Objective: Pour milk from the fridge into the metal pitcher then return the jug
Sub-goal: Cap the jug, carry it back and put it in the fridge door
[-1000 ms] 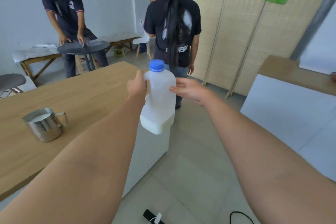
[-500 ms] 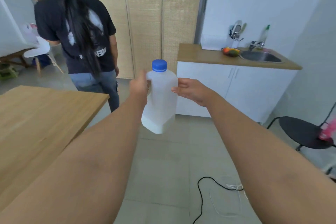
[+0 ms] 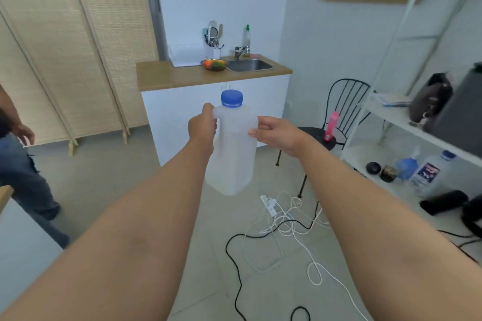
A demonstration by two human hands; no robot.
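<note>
**Jug up in both hands, cap on**

Both forearms stretch out from the bottom of the view, and there's the milk jug [image 3: 233,148] held upright in mid-air between the hands, above the tiled floor. The left hand [image 3: 202,126] is wrapped round the handle at the jug's upper left, fingers curled tight. The right hand [image 3: 276,133] steadies the opposite shoulder, thumb and fingertips touching the plastic; how far its fingers curl behind the jug I cannot tell. The blue cap [image 3: 232,98] sits on the neck. A little milk shows low in the jug.

Below and beyond, black and white cables [image 3: 281,219] tangle on the floor. To the right, a black chair [image 3: 344,107] with a pink bottle [image 3: 331,126] on its seat. Further back, a wooden counter [image 3: 182,74] with a sink [image 3: 250,65] and fruit bowl [image 3: 214,64]. Far left, another person's leg [image 3: 23,174] beside the woven screen [image 3: 65,47]
</note>
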